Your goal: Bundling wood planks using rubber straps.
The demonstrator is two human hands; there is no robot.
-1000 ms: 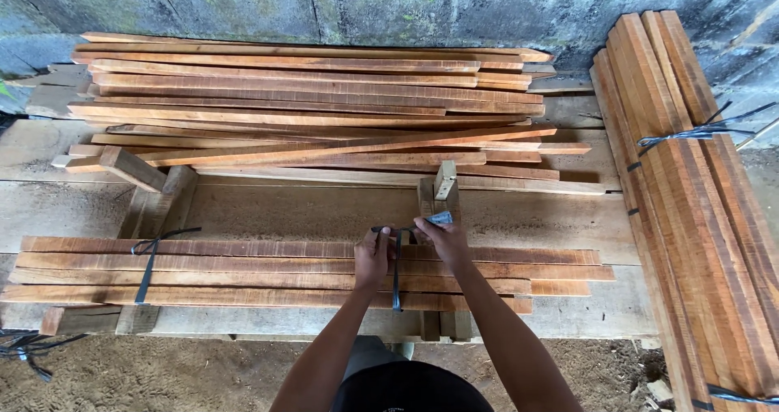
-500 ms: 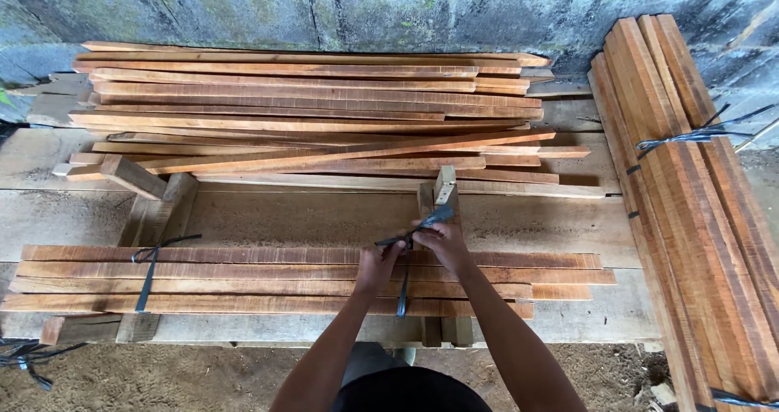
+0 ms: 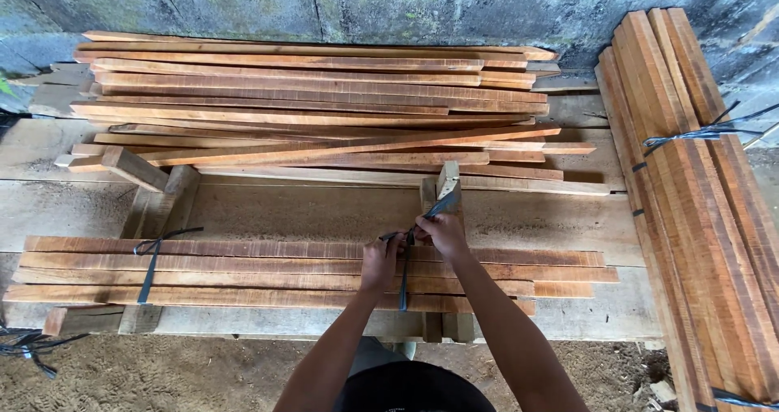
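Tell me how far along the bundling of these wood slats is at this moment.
Done: the left strap on the front bundle is tied, and a strapped bundle lies at the right. In hand: the left hand and right hand pull a dark strap around the front bundle's middle, its knot not yet finished. Left: the loose slat pile behind is unstrapped.

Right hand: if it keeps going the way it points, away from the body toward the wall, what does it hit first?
Probably the upright wooden block just beyond the right hand, which grips the dark strap. Past it lies the loose slat pile. Depth is uncertain.
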